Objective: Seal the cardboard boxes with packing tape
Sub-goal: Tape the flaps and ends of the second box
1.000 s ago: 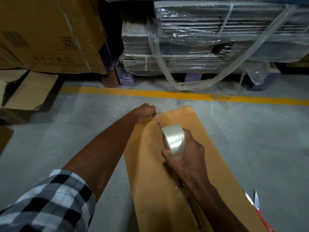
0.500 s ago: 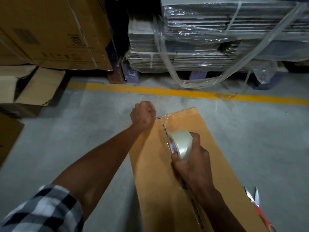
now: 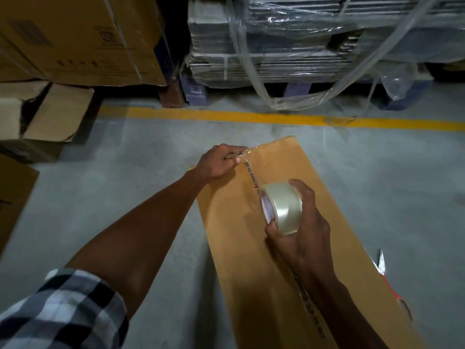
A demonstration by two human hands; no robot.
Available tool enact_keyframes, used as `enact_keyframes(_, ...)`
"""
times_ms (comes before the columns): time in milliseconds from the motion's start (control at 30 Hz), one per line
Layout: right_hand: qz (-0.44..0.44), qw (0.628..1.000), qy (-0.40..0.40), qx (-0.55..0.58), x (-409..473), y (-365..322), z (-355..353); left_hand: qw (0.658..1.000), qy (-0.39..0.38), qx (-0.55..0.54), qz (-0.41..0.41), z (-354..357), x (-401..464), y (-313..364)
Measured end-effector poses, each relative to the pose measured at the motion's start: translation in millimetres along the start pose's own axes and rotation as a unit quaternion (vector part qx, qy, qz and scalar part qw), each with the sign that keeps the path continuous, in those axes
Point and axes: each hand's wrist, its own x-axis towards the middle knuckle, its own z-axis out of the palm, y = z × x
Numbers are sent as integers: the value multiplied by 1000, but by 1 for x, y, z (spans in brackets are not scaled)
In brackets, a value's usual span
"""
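A long brown cardboard box (image 3: 334, 197) lies on the grey floor in front of me. A strip of printed clear tape (image 3: 253, 176) runs along its top seam. My left hand (image 3: 219, 163) pinches the strip's free end at the box's far left corner. My right hand (image 3: 300, 224) grips the roll of clear packing tape (image 3: 283, 207) on its edge over the seam, mid-box. The strip stretches taut from my left fingers to the roll.
Red-handled scissors (image 3: 392, 285) lie on the floor right of the box. A yellow floor line (image 3: 176, 113) crosses ahead. Beyond it stand wrapped stacks of flat cardboard (image 3: 289, 46) and a large carton (image 3: 83, 39). Open boxes (image 3: 50, 114) sit at left.
My right hand has pulled the roll nearer to me along the seam, paying out more tape. My left hand stays at the far corner on the tape end.
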Motion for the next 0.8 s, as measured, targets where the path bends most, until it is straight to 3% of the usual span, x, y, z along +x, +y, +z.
enact_keyframes(100,-3,999,-1,-45,-23,7,-13,999,13,44,27,6,4,-2)
enact_keyframes(233,5,997,-8,-79,-32,11,-21,957,39,255,133,27,-13,11)
enact_keyframes(333,-10,995,-35,-96,-32,11,-23,951,-2,240,197,43,-36,9)
enact_keyframes(567,2,993,-54,-109,-36,12,-20,918,-40,334,213,59,-58,5)
enact_keyframes(800,35,999,-18,-33,-51,14,-12,908,-52,368,191,67,-69,8)
